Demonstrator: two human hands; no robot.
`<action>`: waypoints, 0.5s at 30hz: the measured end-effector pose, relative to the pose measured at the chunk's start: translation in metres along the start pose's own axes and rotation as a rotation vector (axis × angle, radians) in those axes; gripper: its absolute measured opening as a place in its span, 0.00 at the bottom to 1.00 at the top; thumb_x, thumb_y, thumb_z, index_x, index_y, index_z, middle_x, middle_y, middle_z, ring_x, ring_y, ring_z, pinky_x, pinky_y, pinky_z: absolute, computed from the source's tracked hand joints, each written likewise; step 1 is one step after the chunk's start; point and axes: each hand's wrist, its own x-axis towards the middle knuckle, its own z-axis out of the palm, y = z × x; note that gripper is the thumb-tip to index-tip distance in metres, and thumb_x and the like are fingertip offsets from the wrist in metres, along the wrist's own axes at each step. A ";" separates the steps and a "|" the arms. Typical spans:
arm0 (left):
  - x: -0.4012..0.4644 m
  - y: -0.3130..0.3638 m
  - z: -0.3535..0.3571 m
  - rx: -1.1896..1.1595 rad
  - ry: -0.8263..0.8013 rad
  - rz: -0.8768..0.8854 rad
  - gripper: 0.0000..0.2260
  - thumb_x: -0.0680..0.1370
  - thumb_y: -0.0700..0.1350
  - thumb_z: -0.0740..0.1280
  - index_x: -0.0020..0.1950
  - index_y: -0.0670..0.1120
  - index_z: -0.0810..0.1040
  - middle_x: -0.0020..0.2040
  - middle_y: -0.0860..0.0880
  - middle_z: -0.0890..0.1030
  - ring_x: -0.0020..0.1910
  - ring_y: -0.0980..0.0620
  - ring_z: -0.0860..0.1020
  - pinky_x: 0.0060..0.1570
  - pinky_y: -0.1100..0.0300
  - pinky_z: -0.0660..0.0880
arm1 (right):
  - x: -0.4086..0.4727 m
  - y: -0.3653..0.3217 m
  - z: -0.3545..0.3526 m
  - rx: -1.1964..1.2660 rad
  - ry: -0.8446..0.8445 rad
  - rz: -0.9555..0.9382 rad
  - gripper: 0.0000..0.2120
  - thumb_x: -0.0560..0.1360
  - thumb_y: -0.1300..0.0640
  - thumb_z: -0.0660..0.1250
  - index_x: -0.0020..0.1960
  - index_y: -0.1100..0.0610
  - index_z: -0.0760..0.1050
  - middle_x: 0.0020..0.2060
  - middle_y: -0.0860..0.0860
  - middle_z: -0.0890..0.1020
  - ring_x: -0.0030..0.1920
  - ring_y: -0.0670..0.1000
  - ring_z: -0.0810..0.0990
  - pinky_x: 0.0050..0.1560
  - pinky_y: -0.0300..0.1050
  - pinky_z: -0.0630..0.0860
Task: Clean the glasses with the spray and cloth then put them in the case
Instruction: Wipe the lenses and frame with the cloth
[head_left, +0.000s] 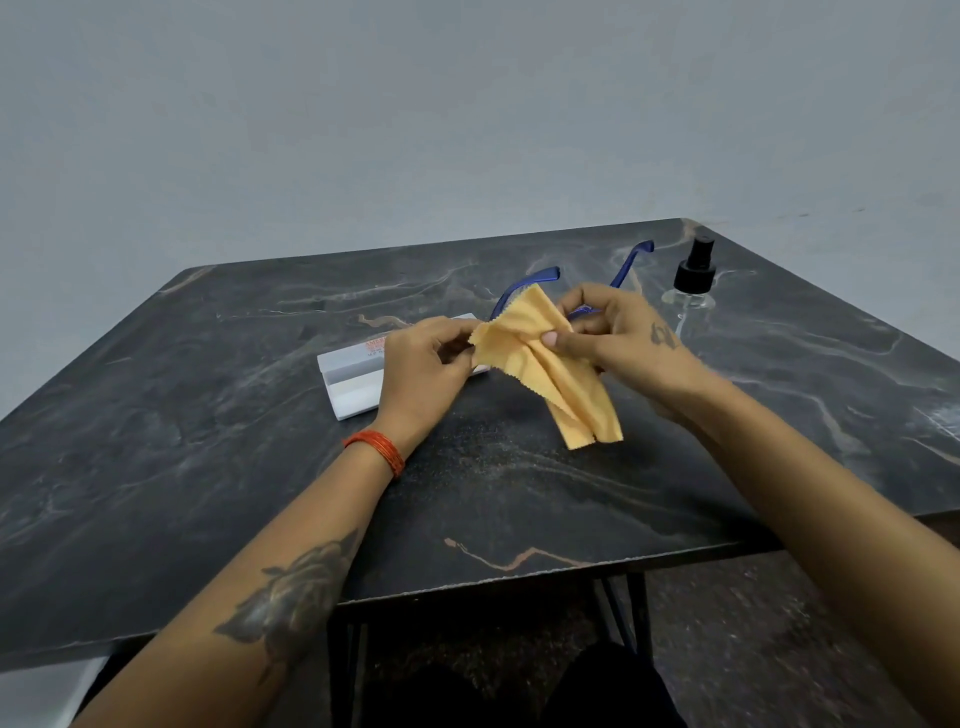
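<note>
The blue-framed glasses are held up above the middle of the dark marble table, mostly hidden behind a yellow cloth. Only their two blue temple arms show, pointing away toward the far edge of the table. The cloth is draped over the front of the frame, and its loose end hangs down toward the tabletop.

The left hand is closed on the left end of the frame and the cloth's edge, fingers curled in. The right hand pinches the cloth against the right side of the glasses, thumb on the near face of the fabric and fingers wrapped behind. How far the lenses are covered cannot be told.

Just behind the left hand, a white case lies on the table, partly hidden by that hand; whether it is open cannot be made out. To the far right, well apart from the hands, a clear spray bottle with a black pump top stands upright near the table's far right corner. A red bangle circles the left wrist.
</note>
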 end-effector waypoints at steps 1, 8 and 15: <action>0.000 0.001 0.000 -0.016 -0.003 -0.008 0.09 0.69 0.34 0.72 0.47 0.41 0.83 0.40 0.48 0.82 0.41 0.60 0.76 0.40 0.76 0.71 | 0.001 0.001 0.000 0.098 -0.016 0.051 0.04 0.73 0.62 0.69 0.45 0.55 0.75 0.31 0.51 0.82 0.33 0.44 0.80 0.34 0.35 0.75; 0.001 0.002 0.001 -0.069 -0.029 -0.044 0.10 0.68 0.36 0.74 0.48 0.40 0.83 0.41 0.50 0.81 0.40 0.66 0.78 0.43 0.74 0.74 | 0.002 0.015 -0.001 0.412 -0.047 0.120 0.12 0.75 0.72 0.61 0.48 0.60 0.79 0.40 0.50 0.84 0.41 0.46 0.82 0.40 0.39 0.80; 0.000 0.006 0.001 -0.057 -0.050 -0.050 0.11 0.68 0.37 0.74 0.50 0.40 0.82 0.43 0.51 0.81 0.38 0.61 0.79 0.45 0.74 0.74 | -0.002 0.016 -0.001 0.523 0.141 0.073 0.10 0.65 0.64 0.63 0.40 0.66 0.81 0.38 0.57 0.84 0.41 0.51 0.83 0.39 0.38 0.78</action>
